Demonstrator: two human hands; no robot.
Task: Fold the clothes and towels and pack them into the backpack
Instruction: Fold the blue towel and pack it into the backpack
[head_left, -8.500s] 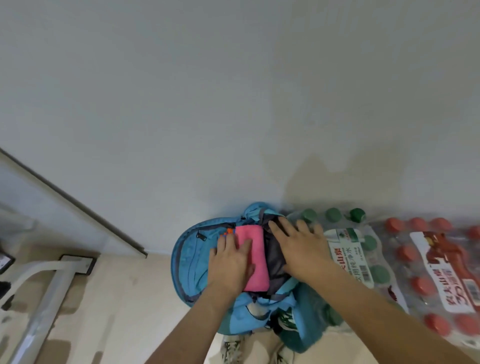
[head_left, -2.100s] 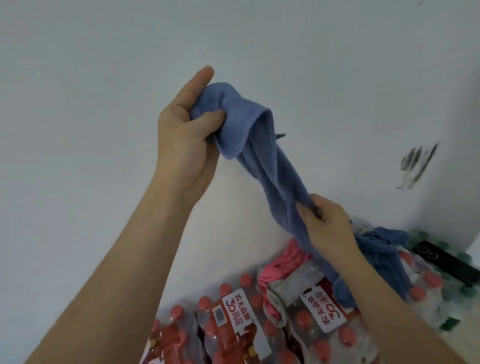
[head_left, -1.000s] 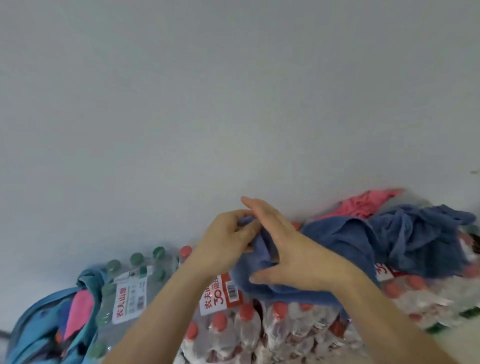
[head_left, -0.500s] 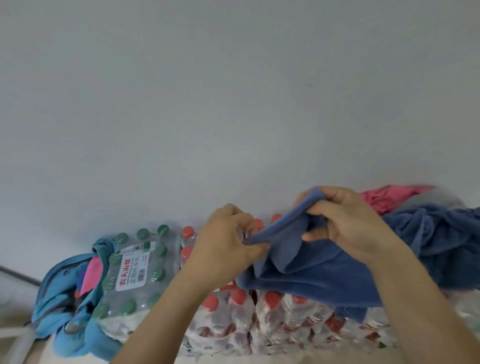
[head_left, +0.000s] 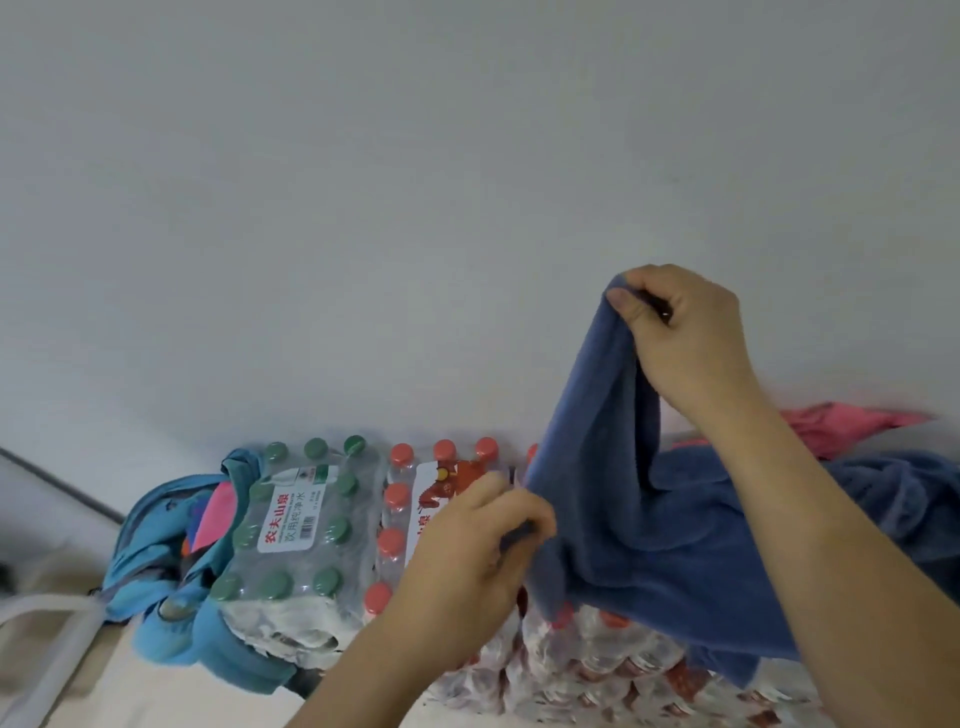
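A blue towel hangs between my hands above the shrink-wrapped bottle packs. My right hand pinches its upper edge, raised against the wall. My left hand pinches a lower edge of the same towel. The light-blue backpack lies open at the left, with a folded pink cloth showing inside. Another blue cloth and a pink garment lie crumpled at the right, partly behind my right forearm.
A pack of green-capped water bottles sits beside the backpack. Red-capped bottle packs stretch to the right beneath the towel. A plain white wall fills the back. A white frame stands at the lower left.
My right hand has lifted the towel's edge up and to the right, while my left hand keeps hold lower down. The towel now hangs stretched between them.
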